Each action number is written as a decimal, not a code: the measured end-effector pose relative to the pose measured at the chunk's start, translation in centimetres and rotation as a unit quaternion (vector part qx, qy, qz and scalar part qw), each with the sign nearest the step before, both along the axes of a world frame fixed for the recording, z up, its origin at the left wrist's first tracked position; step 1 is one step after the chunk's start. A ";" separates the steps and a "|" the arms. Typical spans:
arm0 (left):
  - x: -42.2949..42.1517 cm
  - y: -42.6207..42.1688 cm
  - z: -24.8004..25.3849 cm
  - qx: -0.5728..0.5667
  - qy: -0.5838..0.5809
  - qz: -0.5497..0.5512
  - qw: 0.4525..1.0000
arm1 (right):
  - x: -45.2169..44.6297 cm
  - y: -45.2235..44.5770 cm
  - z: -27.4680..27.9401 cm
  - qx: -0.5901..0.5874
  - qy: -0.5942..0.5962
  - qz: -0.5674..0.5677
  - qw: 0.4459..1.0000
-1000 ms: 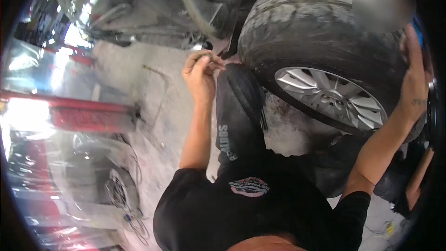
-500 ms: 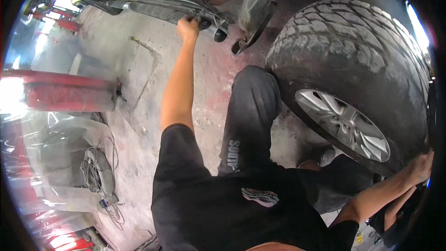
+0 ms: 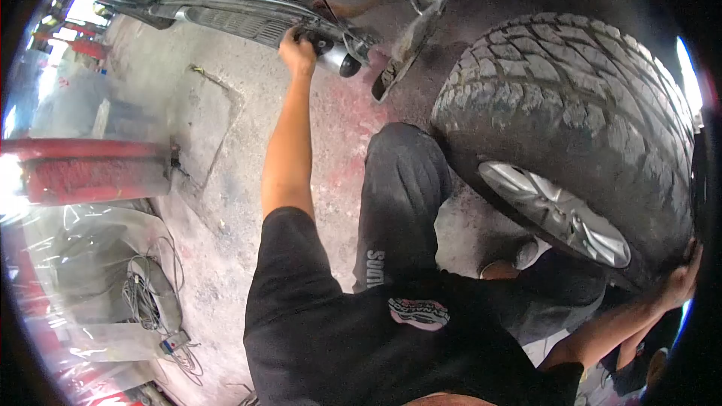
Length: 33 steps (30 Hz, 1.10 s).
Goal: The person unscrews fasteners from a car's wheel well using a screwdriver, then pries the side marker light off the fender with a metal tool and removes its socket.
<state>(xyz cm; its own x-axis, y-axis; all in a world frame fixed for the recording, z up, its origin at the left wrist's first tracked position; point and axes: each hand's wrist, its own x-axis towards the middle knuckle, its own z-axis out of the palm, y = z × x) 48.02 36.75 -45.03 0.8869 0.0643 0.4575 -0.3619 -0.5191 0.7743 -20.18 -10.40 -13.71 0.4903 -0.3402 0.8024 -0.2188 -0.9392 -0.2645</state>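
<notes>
My left hand is at the end of my outstretched arm, with its fingers closed around the edge of a vehicle's running board. Close by that hand is the board's rounded silver and black end. To my right stands a large wheel with a chunky-treaded, dusty tyre and a silver alloy rim. Against the tyre's lower right side lies my right hand, its fingers stretched along the rubber. The far side of that hand is hidden near the picture's dark edge.
A dirty mud flap or bracket hangs between running board and tyre. At left, a red lift arm juts above the concrete floor. Clear plastic sheeting and a coiled cable lie below it. Another person's arm shows at lower right.
The rim looks narrower and more slanted, and more tread faces me. My view has shifted slightly. My left hand stays at the running board; my right hand stays by the tyre.
</notes>
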 end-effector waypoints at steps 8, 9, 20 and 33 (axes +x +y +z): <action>-16.9 3.6 -0.7 -0.007 0.016 -0.107 0.994 | 2.4 0.2 0.5 -0.087 0.020 0.002 0.996; -19.5 3.0 0.0 -0.046 0.046 -0.148 0.987 | 3.4 1.2 0.7 -0.089 0.025 0.004 0.996; -34.6 -18.4 25.7 -0.324 0.063 -0.456 0.826 | 22.5 11.2 4.7 -0.203 0.261 0.142 0.933; -27.3 -29.1 29.9 -0.507 0.165 -0.535 0.656 | 33.5 6.0 5.2 0.125 0.300 0.266 0.907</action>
